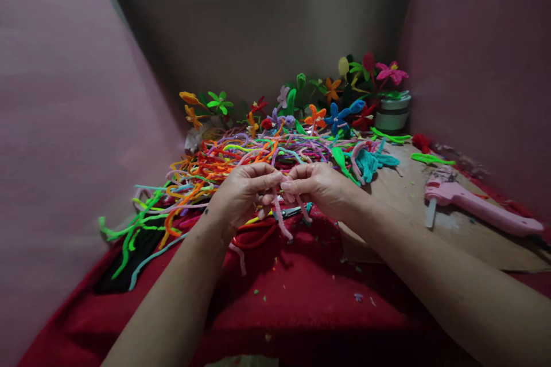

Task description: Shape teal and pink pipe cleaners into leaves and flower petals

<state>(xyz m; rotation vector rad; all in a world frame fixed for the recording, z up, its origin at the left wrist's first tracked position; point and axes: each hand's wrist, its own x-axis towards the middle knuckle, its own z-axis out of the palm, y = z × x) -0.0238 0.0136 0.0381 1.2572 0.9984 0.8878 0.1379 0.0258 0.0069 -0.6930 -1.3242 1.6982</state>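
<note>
From afar I see two lengths of pale pink, fuzzy pipe-cleaner stem [282, 221] hanging above a red cloth [310, 292]; whether they join, I cannot tell. My left hand [247, 190] and right hand [318, 184] nearly meet, thumbs and fingertips pinching the pink stem. Behind them spreads a tangled heap of multicoloured fuzzy stems [232, 155]. To the right, a pink glue gun [477, 203] lies on flat brown cardboard [398, 206]. Bright fuzzy flowers [336, 120] line the back.
</note>
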